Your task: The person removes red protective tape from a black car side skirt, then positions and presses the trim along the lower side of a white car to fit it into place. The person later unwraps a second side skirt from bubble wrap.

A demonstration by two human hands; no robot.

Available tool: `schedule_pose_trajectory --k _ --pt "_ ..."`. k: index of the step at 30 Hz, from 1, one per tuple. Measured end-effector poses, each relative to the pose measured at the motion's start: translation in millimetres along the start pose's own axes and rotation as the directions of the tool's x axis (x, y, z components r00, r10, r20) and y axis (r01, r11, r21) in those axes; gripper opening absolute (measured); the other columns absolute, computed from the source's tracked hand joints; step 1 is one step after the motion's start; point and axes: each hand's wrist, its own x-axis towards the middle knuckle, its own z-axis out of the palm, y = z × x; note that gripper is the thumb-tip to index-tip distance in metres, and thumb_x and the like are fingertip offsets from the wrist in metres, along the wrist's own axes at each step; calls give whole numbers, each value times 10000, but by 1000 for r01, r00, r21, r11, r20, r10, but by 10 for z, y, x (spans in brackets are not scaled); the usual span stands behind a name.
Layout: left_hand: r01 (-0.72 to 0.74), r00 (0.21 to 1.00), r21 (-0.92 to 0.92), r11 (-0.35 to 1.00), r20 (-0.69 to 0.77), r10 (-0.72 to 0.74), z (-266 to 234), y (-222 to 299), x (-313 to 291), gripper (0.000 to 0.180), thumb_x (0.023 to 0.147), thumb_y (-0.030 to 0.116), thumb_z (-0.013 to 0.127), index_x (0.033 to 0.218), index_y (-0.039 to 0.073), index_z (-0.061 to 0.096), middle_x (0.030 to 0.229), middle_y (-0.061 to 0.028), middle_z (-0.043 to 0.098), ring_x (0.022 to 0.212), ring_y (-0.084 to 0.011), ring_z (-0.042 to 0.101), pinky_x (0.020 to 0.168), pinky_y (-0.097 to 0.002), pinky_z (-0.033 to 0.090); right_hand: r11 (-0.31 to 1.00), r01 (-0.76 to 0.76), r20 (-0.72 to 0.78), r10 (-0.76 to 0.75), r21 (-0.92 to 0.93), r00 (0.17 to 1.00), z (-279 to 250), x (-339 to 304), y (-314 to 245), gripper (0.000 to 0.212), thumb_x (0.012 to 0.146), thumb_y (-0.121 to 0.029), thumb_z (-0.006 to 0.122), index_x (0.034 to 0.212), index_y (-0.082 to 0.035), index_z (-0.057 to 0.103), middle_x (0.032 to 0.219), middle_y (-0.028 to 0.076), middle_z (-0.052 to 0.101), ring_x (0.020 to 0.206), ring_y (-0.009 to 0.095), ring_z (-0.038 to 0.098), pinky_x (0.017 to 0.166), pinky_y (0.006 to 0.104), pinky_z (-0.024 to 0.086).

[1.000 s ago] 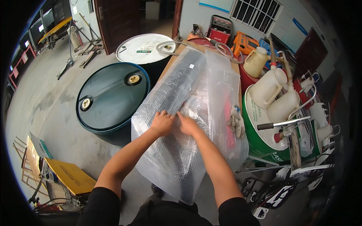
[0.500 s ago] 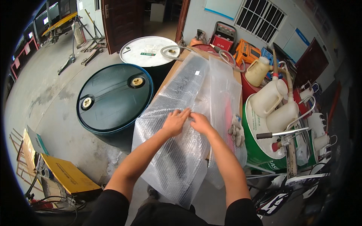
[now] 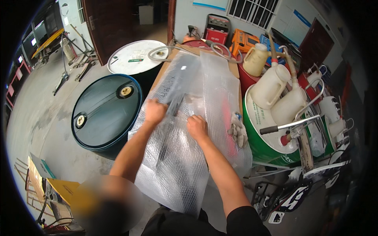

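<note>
A sheet of clear bubble wrap (image 3: 173,173) lies over a long dark object (image 3: 167,129) that shows through it and runs away from me. My left hand (image 3: 156,111) is closed in a fist on the left edge of the wrap. My right hand (image 3: 197,126), fingers curled together, grips the wrap near the middle, a short way right of the left hand. Another layer of bubble wrap (image 3: 218,84) covers the right side, with something pink beneath it. Grey-white work gloves (image 3: 238,131) rest on its right edge. What lies inside the wrap is only partly visible.
A dark blue-green drum (image 3: 106,106) and a white-topped drum (image 3: 136,57) stand to the left. On the right, a green drum (image 3: 256,139) carries cream jugs (image 3: 269,88) and a metal lever (image 3: 289,126). Beneath the wrap is cardboard (image 3: 235,69); a hose (image 3: 157,55) lies behind.
My hands were together at the middle of the wrap; now they are apart, the left one farther left and closed. More of the dark object shows between them. The view has shifted to the right.
</note>
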Motion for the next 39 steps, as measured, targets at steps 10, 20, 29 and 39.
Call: schedule_pose_trajectory --k 10,20,29,39 --pt "93 996 -114 989 11 -92 20 -439 -149 194 820 151 548 849 169 739 800 -66 694 979 -251 593 909 -436 402 995 -84 267 96 -56 959 -252 -159 22 181 764 -74 580 879 -67 720 968 55 708 1112 274 530 1011 477 346" --pt "-328 861 -219 919 331 386 -183 -120 -562 165 799 217 570 686 132 656 768 -45 670 934 -209 611 1072 -520 334 984 -6 471 90 -178 878 -190 8 -549 158 775 -84 556 852 -86 694 880 86 677 972 269 600 954 458 370" --pt "-247 968 -213 946 -3 252 -254 -100 -427 130 732 218 595 625 158 637 638 -32 609 770 -208 589 750 -398 380 996 32 172 -17 -83 985 183 149 -916 81 752 -33 538 714 -64 603 684 136 629 700 316 616 794 427 419" --pt "173 985 -42 984 10 -173 263 -1057 -431 169 775 187 574 683 147 709 702 -96 676 784 -253 653 754 -418 398 967 161 37 -157 -199 987 -555 -649 -593 112 705 -69 592 615 -110 539 662 49 552 729 245 583 837 449 442"
